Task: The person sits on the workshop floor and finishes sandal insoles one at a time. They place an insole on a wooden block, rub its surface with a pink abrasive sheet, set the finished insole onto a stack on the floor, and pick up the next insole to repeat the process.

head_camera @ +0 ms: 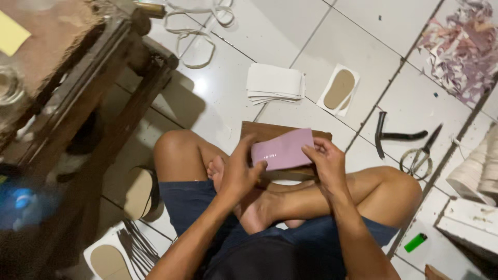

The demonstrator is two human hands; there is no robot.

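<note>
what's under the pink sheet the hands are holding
A brown wooden board lies under the pink sheet, held by the left hand and right hand. The board's middle is covered.

The person is wearing dark blue shorts (pixel 207 205) and a dark top (pixel 275 262). Arms, legs and feet are showing bare, without sleeves or footwear.

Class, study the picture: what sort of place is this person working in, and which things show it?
Probably a small home workshop for footwear, set up on a tiled floor. Sole-shaped cutouts, scissors and a heap of pink offcuts lie around; both hands hold a pink sheet.
</note>
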